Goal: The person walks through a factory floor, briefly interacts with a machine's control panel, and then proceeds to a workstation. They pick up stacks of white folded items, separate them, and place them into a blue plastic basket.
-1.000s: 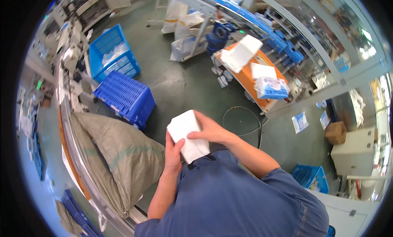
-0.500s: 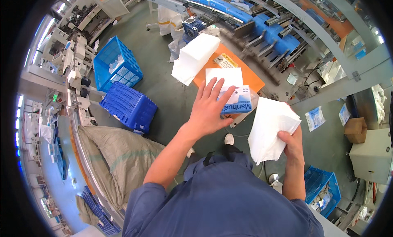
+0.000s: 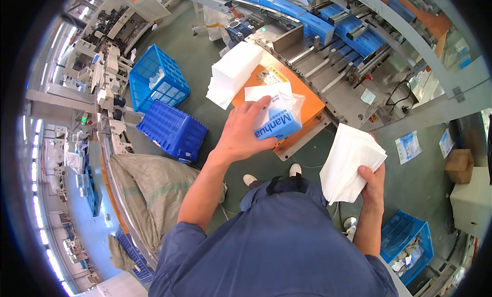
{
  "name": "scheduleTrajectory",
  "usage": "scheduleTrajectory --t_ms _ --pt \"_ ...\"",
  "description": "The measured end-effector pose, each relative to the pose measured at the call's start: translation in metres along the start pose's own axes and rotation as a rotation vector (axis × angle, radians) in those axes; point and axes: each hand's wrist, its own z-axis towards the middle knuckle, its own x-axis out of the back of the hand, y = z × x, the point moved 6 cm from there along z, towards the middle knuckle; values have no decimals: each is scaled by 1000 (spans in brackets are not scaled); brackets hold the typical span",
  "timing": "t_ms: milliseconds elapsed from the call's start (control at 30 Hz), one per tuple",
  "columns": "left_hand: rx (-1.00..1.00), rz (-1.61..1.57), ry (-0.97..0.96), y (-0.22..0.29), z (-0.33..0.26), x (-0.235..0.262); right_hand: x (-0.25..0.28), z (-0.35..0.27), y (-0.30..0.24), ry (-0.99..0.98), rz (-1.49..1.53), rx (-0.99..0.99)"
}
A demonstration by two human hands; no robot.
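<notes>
My left hand (image 3: 242,130) is closed around the left side of a blue and white plastic pack (image 3: 282,121), thumb along its near edge and fingers over its top. Clear film sticks out at the pack's right end. Under it lies a white sheet or stack (image 3: 283,87) on the orange machine cover (image 3: 307,106). In my right hand (image 3: 374,179) is a thick stack of white paper tissues (image 3: 349,162), slightly fanned, with my thumb on its face. Another white tissue stack (image 3: 234,71) rests on the far left of the cover.
Behind the cover, blue packs (image 3: 315,28) sit along a conveyor with metal bars. To the left stand a light blue crate (image 3: 171,89) and a dark blue crate (image 3: 174,128), near a large beige sack (image 3: 148,189). A blue bin (image 3: 405,228) of scraps is at the lower right.
My left hand has gone from spread fingers over the pack to a grip on it, and the pack is now tilted. The right hand still holds the tissue stack.
</notes>
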Motion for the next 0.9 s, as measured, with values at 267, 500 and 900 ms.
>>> scheduleTrajectory --t_ms 267,500,900 --pt "-157 225 9 10 -1 -35 -1 13 8 -7 11 -29" --pt "-79 131 160 -21 28 -23 0 14 9 19 28 -26" --pt "136 428 -255 -73 122 -44 -8 7 21 25 30 -66"
